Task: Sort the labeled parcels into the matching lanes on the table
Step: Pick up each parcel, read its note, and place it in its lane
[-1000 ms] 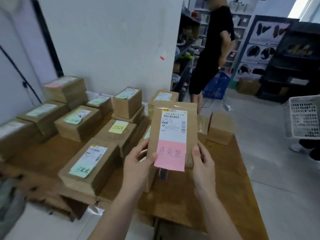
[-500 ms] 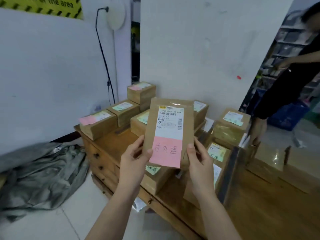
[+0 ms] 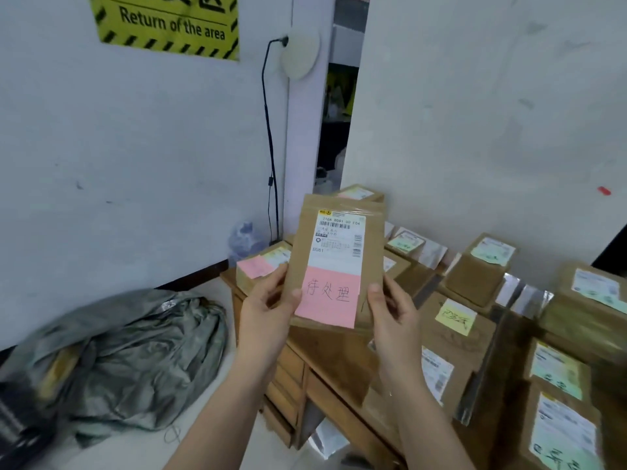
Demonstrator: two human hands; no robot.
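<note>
My left hand (image 3: 268,310) and right hand (image 3: 393,310) pinch parcel (image 3: 336,262) by lower sides, upright above desk (image 3: 339,361) corner. Labeled boxes (image 3: 475,276) crowd desk. Grey bag (image 3: 135,351) on floor; yellow sign (image 3: 166,25), black cable (image 3: 269,147) on white wall.

Parcel (image 3: 336,262) above table (image 3: 325,354) corner, boxes (image 3: 475,283) behind and right, sack (image 3: 135,351) on floor (image 3: 129,452) left.

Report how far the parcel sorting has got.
Done: many boxes already lie on the table, green-noted ones toward the right, a pink-noted box at the far left corner. In hand: the left hand and right hand hold a pink-noted parcel upright. Left: setting it down, probably beside the pink-noted box.
</note>
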